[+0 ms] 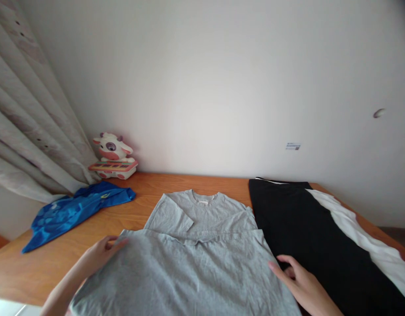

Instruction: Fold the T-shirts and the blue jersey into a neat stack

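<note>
A grey short-sleeved T-shirt (207,213) lies with its neckline toward the wall and its left sleeve folded inward. Over its lower part spreads a grey garment (192,281), widening toward me, its top edge slightly gathered like a waistband. Whether this is a separate piece is unclear. My left hand (102,254) is closed at its upper left edge, thumb on top and index finger at the border. At the right edge is my right hand (299,281), thumb tip touching the cloth, index finger apart from the thumb and other fingers curled.
Black cloth (304,232) with a white strip (350,226) lies flat at the right. A crumpled blue garment (77,210) rests at the left of the wooden table (146,182). Behind it stands a cow toy keyboard (113,158), beside a curtain (27,114).
</note>
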`<action>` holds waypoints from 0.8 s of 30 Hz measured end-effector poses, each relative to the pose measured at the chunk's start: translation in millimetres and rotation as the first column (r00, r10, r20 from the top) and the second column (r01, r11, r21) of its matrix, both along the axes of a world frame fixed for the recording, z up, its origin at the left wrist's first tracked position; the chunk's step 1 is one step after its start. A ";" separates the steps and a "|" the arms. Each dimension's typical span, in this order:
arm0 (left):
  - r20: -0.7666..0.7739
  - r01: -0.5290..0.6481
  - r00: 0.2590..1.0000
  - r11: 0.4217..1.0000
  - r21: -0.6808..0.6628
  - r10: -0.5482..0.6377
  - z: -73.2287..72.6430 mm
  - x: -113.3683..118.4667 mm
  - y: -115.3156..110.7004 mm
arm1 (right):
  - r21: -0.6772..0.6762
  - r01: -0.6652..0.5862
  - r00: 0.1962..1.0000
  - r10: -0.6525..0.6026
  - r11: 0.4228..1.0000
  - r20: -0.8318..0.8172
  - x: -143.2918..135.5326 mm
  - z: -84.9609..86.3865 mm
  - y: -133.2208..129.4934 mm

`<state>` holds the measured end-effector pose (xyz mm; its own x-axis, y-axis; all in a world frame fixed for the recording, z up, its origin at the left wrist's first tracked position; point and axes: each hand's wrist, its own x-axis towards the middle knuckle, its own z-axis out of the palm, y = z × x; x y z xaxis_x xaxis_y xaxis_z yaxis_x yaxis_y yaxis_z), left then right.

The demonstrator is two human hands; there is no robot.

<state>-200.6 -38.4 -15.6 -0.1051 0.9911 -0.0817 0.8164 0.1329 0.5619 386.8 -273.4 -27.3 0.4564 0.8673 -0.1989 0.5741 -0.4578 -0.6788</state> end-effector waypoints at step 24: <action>0.186 0.061 0.979 0.989 0.135 -0.086 12.0 43.9 54.6 | 0.268 -0.211 0.977 0.196 0.940 0.079 17.8 12.6 83.7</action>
